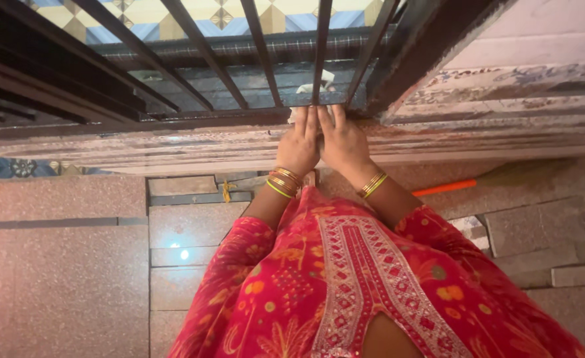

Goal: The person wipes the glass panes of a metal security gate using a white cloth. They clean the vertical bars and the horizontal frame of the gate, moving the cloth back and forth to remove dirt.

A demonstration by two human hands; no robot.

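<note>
Looking down from the head camera, the view takes in a speckled reddish stone floor [60, 265] on the left, a dark metal window grille with slanted bars [226, 73] above it, and a worn, streaked stone sill [173, 149] that runs across the frame below the bars.

Toward the middle, the left hand [299, 142] lies palm-down on the far edge of the sill, fingers stretched flat and close together to the foot of the grille; its grip is not closed round anything that shows. Gold and yellow bangles [282, 181] ring that wrist.

Just beside it, touching along the forefingers, the right hand [343, 142] rests the same way, fingers extended against the lower rail, with a thinner set of gold bangles [374, 185] on its wrist. Whether any fingertip hooks a bar cannot be told. A small pale object [312, 86] sits behind the bars directly beyond the fingertips, too blurred to identify.

Judged from this pose, pressing evenly with both palms and keeping the wrists straight would give the steadiest hold on the sill edge.

Below the hands spreads a red patterned embroidered garment [372, 285]. Further right, an orange rod-like handle [446, 187] lies on the floor near grey stone slabs [537, 232].
</note>
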